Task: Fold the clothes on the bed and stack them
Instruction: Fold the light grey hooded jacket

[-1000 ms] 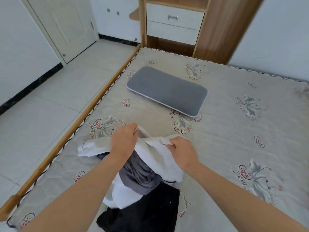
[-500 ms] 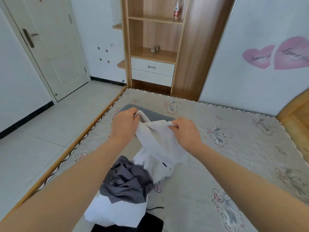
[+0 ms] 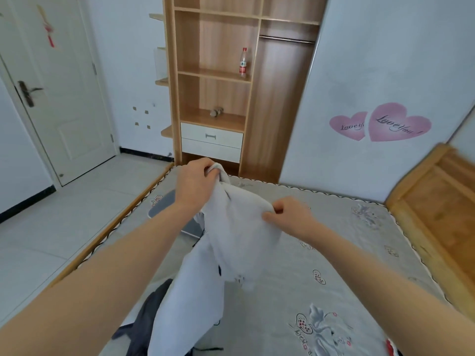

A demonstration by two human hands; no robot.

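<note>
A white garment (image 3: 231,242) hangs in the air above the bed (image 3: 334,253), held up by both hands. My left hand (image 3: 195,183) grips its top edge, bunched in the fist, at the higher point. My right hand (image 3: 288,217) pinches the cloth lower and to the right. The garment's lower part trails down towards the near edge of the bed. Under it, at the bottom left, lies a crumpled dark grey garment (image 3: 146,327).
A grey flat pad (image 3: 164,204) lies on the mattress behind my left arm, mostly hidden. A wooden shelf unit (image 3: 213,98) with white drawers stands beyond the bed. The wooden headboard (image 3: 437,214) is at the right; tiled floor and a door (image 3: 59,98) at the left.
Both hands have lifted the white garment off the pile and higher above the bed. My left hand rose more than the right. The camera view has tilted upward.
</note>
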